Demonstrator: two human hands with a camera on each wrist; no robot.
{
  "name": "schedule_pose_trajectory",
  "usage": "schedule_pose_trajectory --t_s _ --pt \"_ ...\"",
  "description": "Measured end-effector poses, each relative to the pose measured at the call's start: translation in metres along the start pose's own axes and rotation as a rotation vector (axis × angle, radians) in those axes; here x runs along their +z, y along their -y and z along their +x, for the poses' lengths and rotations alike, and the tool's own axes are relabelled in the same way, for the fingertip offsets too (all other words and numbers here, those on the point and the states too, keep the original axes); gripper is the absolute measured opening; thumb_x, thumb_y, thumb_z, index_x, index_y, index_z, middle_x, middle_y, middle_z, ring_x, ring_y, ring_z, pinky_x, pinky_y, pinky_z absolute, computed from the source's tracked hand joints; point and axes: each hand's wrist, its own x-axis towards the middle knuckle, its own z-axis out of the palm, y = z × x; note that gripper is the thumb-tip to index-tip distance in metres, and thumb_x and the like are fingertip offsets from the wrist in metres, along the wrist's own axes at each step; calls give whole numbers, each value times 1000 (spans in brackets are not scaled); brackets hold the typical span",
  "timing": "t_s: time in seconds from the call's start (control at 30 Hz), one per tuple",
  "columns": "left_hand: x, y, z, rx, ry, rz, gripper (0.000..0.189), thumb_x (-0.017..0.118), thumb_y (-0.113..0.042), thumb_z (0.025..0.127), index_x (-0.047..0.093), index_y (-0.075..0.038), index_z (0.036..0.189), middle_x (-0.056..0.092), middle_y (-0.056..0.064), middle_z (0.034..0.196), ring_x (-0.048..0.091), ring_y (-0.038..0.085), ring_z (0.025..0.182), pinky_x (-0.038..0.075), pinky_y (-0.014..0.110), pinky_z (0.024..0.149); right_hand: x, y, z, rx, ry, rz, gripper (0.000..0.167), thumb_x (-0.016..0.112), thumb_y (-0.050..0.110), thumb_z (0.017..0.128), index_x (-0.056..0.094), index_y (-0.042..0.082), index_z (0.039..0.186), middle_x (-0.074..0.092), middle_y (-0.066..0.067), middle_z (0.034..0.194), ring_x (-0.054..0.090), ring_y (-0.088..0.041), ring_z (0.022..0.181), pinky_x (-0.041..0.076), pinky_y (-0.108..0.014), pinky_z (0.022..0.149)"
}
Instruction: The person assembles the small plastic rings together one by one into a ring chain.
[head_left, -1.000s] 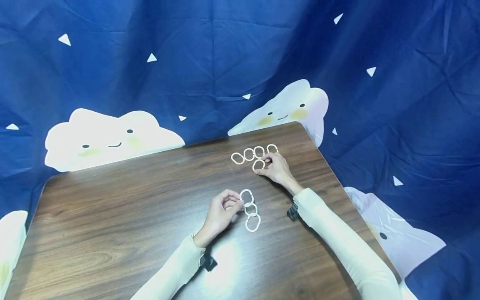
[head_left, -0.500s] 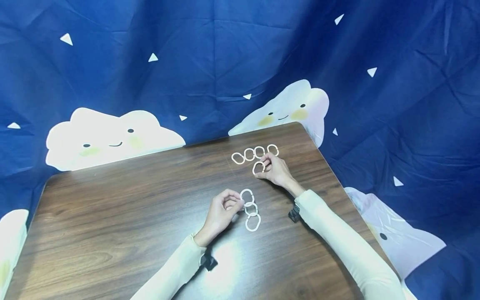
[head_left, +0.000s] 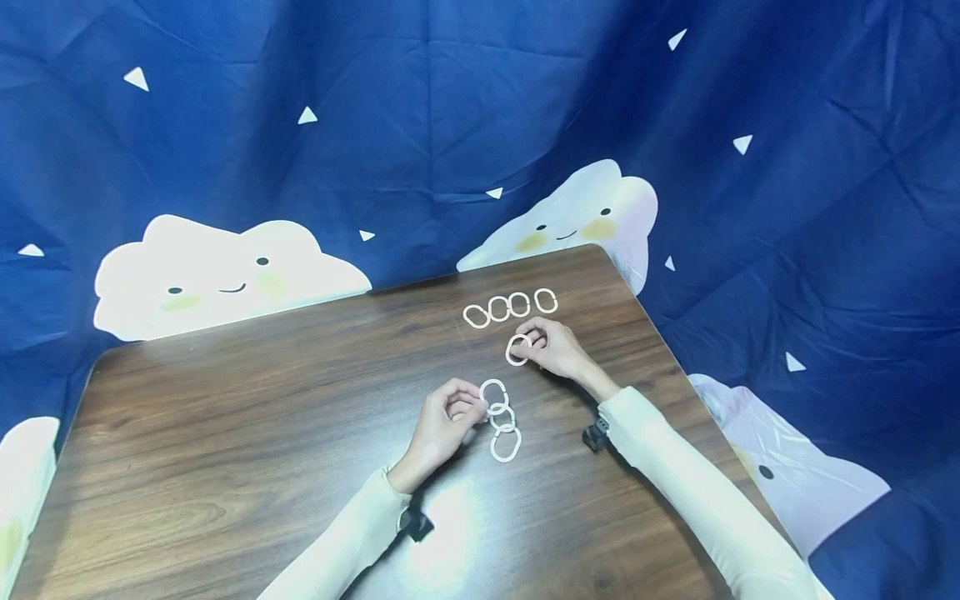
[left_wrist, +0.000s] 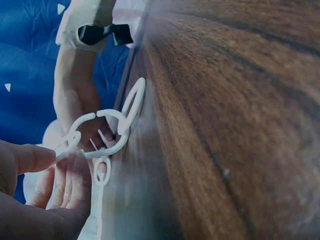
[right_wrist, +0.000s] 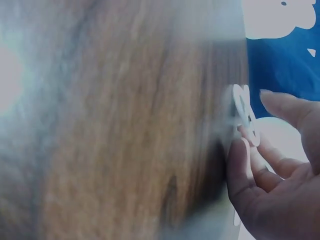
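In the head view, my left hand [head_left: 441, 423] pinches the top link of a chain of three white C-shaped plastic links [head_left: 513, 417] between thumb and fingers. The other two hang from it toward the near side; the left wrist view shows the chain links [left_wrist: 119, 146] hooked through each other, with small gaps in the rings. A little farther off and to the right, my right hand [head_left: 558, 348] holds a single white link [head_left: 507, 357] by its right side. That link is seen nearly edge-on in the right wrist view, at the fingertips.
Several loose white links [head_left: 490, 309] lie in a row near the far right corner of the brown wooden table [head_left: 262, 417]. The two middle ones touch or nearly touch. Behind the table hangs a blue curtain [head_left: 420, 108] with clouds.
My right hand has drawn the single link away from the row, toward me and the chain. The left hand stays in place with the chain.
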Motion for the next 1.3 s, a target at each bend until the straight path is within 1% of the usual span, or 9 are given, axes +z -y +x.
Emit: schedule_pose_trajectory --t_s 0.13,0.23,0.33,0.53,0.77,0.83,1.03,1.17,1.3 --pt "-1 -1 0 -8 -7 -7 18 72 3 93 65 7 109 73 30 97 76 33 80 68 42 77 0 0 -4 24 11 104 23 72 13 97 71 2 117 73 -12 95 63 -10 71 61 -25 54" --pt "-1 -3 -1 -15 -16 -7 19 72 4 92 65 7 109 73 29 97 75 29 78 68 41 76 -1 -1 -8 35 33 143 21 65 5 99 70 -1 119 76 -18 98 67 -14 72 63 -28 56" --pt "-2 -3 -3 -26 -22 -16 19 72 5 92 65 7 109 73 30 97 75 29 78 68 44 78 -1 -1 -13 35 56 169 24 61 0 98 69 -3 120 77 -23 104 71 -19 78 66 -31 60" --pt "-3 -4 -2 -25 -28 -28 19 71 6 93 64 9 111 73 31 97 75 22 77 68 42 79 0 1 -22 13 68 213 24 63 0 99 68 -4 122 76 -25 108 73 -19 84 68 -32 70" --pt "-5 -6 -1 -22 -35 -29 18 71 6 93 65 8 110 73 31 97 76 33 81 68 45 80 -1 10 -34 -33 67 266 23 67 4 99 66 -6 121 73 -30 107 76 -34 88 69 -41 77" --pt "-5 -6 -2 -27 -31 -37 18 71 6 93 64 8 110 73 31 97 76 34 81 68 45 80 -2 13 -38 -46 55 271 23 68 5 99 66 -6 120 73 -31 107 76 -36 87 68 -43 79" --pt "-6 -5 -1 -31 -31 -60 20 71 7 93 63 10 111 72 33 98 76 27 79 68 44 81 -2 24 -48 -61 48 326 25 69 6 99 66 -5 121 72 -31 110 76 -33 86 67 -48 81" --pt "-6 -6 0 -30 -29 -70 21 70 6 93 63 11 112 71 33 98 76 28 80 68 43 81 1 29 -52 -73 79 379 25 68 3 99 64 -7 122 70 -34 112 76 -34 88 67 -52 82" --pt "-6 -7 0 -35 -28 -66 20 70 6 94 63 10 112 72 33 99 76 28 81 69 41 80 3 31 -55 -80 93 382 25 68 4 99 65 -5 122 70 -34 112 76 -31 87 67 -50 81"
